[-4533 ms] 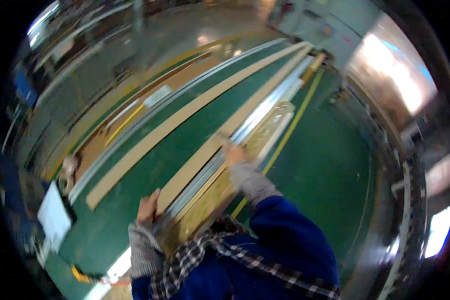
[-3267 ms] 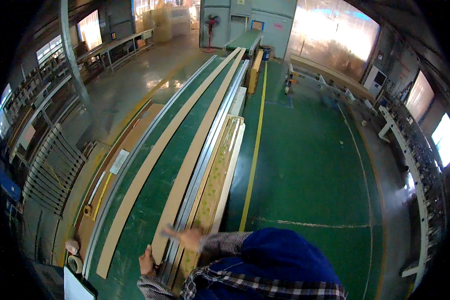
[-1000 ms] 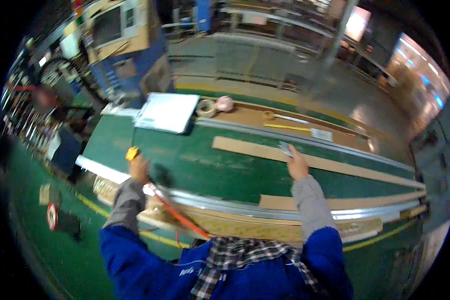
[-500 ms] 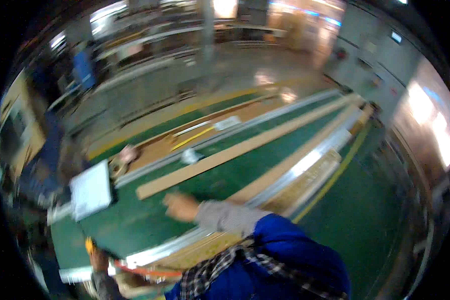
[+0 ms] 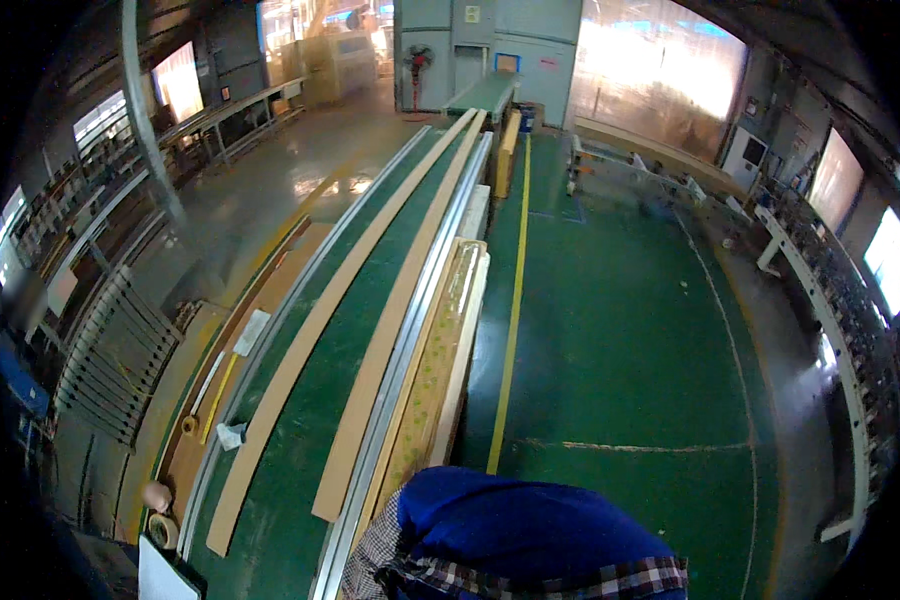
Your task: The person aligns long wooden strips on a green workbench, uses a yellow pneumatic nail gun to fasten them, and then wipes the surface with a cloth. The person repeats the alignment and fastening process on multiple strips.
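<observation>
Both hands out of view, grip cannot be told. Nearer tan strip [image 5: 394, 360] lies ahead-left of right sleeve [image 5: 530, 512], apart; second tan strip [image 5: 308, 335] farther left, white scrap [image 5: 232, 436] beside it.

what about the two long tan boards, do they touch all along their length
No, a strip of the green work surface shows between the left board and the right board.
</observation>
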A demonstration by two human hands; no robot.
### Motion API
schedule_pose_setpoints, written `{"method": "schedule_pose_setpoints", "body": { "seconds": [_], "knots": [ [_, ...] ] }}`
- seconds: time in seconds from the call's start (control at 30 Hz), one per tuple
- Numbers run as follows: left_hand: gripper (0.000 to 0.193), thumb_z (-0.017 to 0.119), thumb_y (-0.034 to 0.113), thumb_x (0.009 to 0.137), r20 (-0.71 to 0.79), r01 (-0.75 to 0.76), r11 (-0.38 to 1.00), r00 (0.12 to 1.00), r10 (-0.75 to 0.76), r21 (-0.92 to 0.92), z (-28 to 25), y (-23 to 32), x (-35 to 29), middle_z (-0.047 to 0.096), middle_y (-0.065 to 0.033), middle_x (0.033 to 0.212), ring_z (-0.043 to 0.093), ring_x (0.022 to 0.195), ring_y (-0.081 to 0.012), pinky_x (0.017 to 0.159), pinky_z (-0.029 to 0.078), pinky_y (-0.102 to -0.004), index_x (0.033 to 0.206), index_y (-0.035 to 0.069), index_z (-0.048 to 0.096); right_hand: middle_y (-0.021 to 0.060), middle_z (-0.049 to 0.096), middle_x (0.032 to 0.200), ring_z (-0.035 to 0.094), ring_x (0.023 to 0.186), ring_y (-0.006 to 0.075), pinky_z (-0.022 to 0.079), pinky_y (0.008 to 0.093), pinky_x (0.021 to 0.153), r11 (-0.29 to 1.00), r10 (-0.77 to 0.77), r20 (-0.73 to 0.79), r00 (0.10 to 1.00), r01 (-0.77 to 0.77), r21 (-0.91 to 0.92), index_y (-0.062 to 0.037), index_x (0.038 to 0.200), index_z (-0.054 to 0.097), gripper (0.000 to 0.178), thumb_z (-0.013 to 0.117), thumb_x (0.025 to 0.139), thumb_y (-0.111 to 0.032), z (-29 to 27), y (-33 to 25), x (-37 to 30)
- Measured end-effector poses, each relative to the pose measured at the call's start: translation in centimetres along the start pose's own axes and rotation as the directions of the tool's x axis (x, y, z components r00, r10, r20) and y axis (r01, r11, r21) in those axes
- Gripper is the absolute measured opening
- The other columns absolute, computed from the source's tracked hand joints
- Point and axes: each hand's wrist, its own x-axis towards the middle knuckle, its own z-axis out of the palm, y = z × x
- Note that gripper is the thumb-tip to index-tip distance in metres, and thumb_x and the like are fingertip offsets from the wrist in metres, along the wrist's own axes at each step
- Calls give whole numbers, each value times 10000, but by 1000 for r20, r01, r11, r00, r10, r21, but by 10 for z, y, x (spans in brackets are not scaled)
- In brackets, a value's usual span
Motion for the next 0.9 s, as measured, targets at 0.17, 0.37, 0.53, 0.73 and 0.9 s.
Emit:
{"method": "schedule_pose_setpoints", "body": {
  "seconds": [0.17, 0.37, 0.53, 0.73, 0.9],
  "knots": [
    [433, 569, 352, 783, 204, -4, 995, 979, 24, -96, -61, 75, 57, 634, -188, 705, 616, 617, -345, 581, 463, -520, 1153, 127, 565, 144, 639, 1001, 619, 860, 264, 505, 351, 706, 1000, -16, -115, 993, 18, 14, -63, 1202, 539, 435, 609, 860, -322, -18, -12, -24],
    [497, 627, 216, 755, 337, 107, 599, 897, 286, -793, -155, 233, 124, 603, -257, 939, 580, 779, -437, 670, 472, -498, 1188, 13, 491, 140, 649, 980, 621, 856, 263, 504, 344, 719, 926, -352, -211, 912, 306, -222, -49, 1119, 600, 380, 594, 877, -343, -31, -31, -55],
    [306, 504, 136, 876, 123, -238, 398, 707, 696, -886, -213, 324, 152, 592, -172, 901, 593, 749, -299, 632, 471, -418, 1150, 17, 438, 135, 548, 882, 527, 763, 213, 447, 366, 658, 856, -147, -99, 984, 77, -512, -52, 1058, 581, 419, 520, 892, -431, -53, -76, -152],
    [213, 458, 87, 943, 145, 186, 51, 532, 834, -981, -197, 384, 178, 534, -86, 910, 519, 704, -151, 583, 433, -283, 1150, 53, 423, 114, 541, 804, 516, 681, 192, 417, 362, 593, 911, 5, -319, 948, -136, -390, -54, 1058, 563, 445, 490, 899, -463, -54, -95, -237],
    [216, 610, 171, 877, 188, -71, 314, 672, 717, -947, -214, 386, 202, 456, -21, 742, 445, 667, -149, 593, 401, -330, 984, 13, 508, 109, 566, 844, 537, 718, 198, 410, 365, 587, 966, 28, -447, 894, -138, -218, -76, 1098, 554, 456, 499, 888, -477, -68, -129, -248]
  ]
}}
